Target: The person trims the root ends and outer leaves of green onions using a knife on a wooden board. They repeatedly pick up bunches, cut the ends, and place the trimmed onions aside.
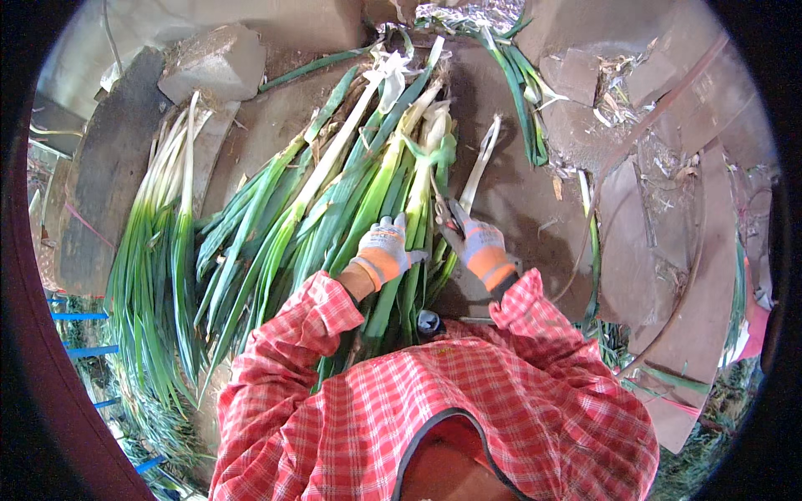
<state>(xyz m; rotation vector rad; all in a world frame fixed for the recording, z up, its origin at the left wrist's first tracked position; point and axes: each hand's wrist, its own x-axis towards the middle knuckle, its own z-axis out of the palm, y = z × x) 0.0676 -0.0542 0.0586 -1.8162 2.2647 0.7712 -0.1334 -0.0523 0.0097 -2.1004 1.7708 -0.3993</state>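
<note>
Before me lies a heap of long green onions with white stalks pointing away and green leaves towards me. My left hand, in a grey and orange work glove, rests on the leaves with its fingers over several stalks; whether it grips any is unclear. My right hand, gloved alike, is closed around the dark handles of a cutting tool, probably scissors, whose blades point away beside the stalks. A single pale stalk lies just beyond that hand. The lower leaves are hidden under my checked sleeves.
A neat bunch of green onions lies at the left on boards. A stone block stands at the back left. More leaves and peeled scraps lie at the back right. A thin hose or cord curves over the boards at the right.
</note>
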